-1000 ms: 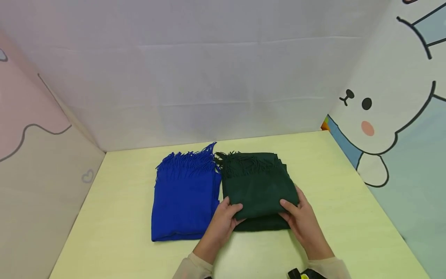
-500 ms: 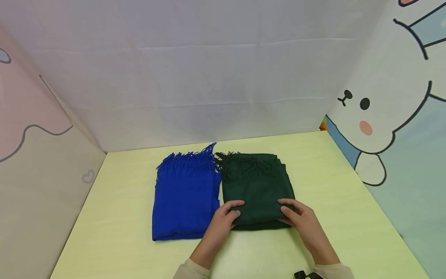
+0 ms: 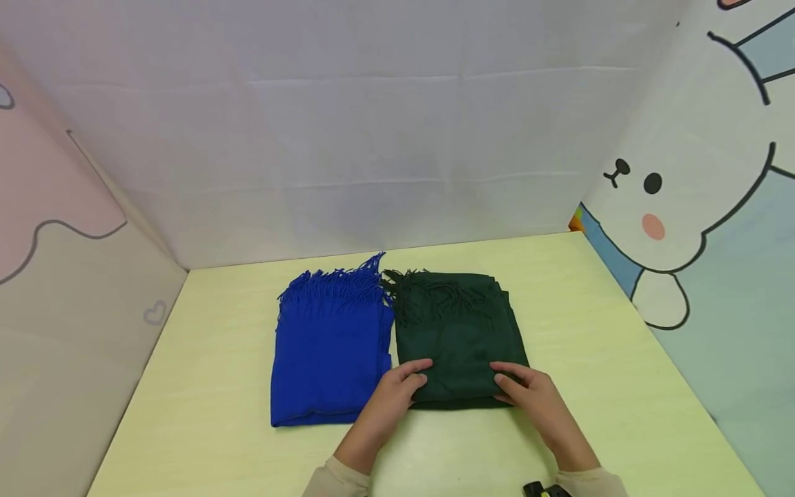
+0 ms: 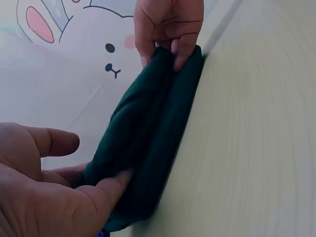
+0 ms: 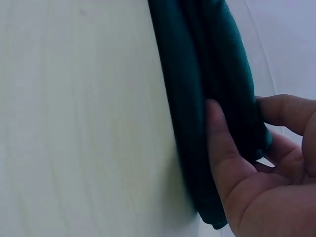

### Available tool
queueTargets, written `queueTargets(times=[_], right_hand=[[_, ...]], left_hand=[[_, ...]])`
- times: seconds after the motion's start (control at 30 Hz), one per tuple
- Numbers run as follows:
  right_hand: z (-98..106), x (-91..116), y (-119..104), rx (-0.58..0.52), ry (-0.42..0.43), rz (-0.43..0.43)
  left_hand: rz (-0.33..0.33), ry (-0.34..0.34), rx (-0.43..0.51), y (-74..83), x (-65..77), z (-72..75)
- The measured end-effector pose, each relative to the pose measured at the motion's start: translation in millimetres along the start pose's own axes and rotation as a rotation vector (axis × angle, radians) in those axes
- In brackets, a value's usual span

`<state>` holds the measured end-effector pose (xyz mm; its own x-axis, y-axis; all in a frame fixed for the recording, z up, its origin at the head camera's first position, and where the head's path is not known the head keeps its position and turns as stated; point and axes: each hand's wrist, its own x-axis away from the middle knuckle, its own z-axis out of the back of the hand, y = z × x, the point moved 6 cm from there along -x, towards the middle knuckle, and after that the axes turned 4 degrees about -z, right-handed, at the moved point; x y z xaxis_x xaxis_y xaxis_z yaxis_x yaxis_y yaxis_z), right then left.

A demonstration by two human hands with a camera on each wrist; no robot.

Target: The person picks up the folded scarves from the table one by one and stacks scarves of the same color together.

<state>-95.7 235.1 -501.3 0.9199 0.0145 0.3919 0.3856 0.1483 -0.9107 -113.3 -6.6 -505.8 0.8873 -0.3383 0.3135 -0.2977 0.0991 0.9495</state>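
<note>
A folded dark green scarf lies on the table, its fringe toward the far side. My left hand holds its near left corner, and my right hand holds the near right one. From above, a thumb and another finger of each hand show on the top layer. In the left wrist view, a digit of the left hand reaches into the gap between the scarf's layers. One digit of the right hand is likewise in that gap, while another touches the upper layer. Some fingertips are hidden by cloth.
Left of the green scarf lies a folded blue scarf, fringe also at the far end, the two fringes touching. Both rest on a pale yellow table. White cloth walls stand behind and at the sides, with cartoon prints.
The green scarf's upper layer has come down and nearer, covering more of the lower layer. A finger beside each thumb has come out on top. The blue scarf has stayed put.
</note>
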Motion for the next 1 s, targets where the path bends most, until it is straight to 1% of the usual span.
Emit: queueTargets(times=[0.07,0.2,0.3,0.37,0.47,0.6,0.7,0.77,0.87,1.0], right_hand=[[-0.9,-0.9,-0.8,0.031,-0.005,0.013],[-0.2,-3.2,-2.4,0.066,0.001,0.022],[0.5,-3.4,-2.9,0.072,0.008,0.014],[1.1,-2.8,-2.9,0.075,0.019,0.008],[2.1,-1.7,-3.8,0.082,0.041,0.009],[4.0,-0.9,-4.6,0.113,0.079,0.003],[4.7,-0.6,-6.0,0.141,0.082,0.008],[4.8,-0.1,-7.6,0.168,0.071,0.020],[6.0,0.6,-10.7,0.252,0.073,0.051],[8.9,0.6,-18.3,0.441,0.125,0.113]], left_hand=[[-0.002,0.004,0.001,-1.6,-1.7,1.4],[0.000,-0.011,0.028,-2.9,-3.7,0.5],[-0.003,-0.023,0.045,-3.6,-3.1,-1.6],[-0.018,-0.020,0.035,-3.5,-1.8,-2.9],[-0.069,-0.001,-0.028,-0.4,1.0,-3.1],[-0.141,0.047,-0.167,5.8,4.2,0.6],[-0.160,0.080,-0.251,8.9,6.5,4.5],[-0.165,0.089,-0.280,10.2,8.8,6.0],[-0.175,0.096,-0.319,12.6,13.7,6.4],[-0.200,0.125,-0.388,22.0,22.4,8.0]])
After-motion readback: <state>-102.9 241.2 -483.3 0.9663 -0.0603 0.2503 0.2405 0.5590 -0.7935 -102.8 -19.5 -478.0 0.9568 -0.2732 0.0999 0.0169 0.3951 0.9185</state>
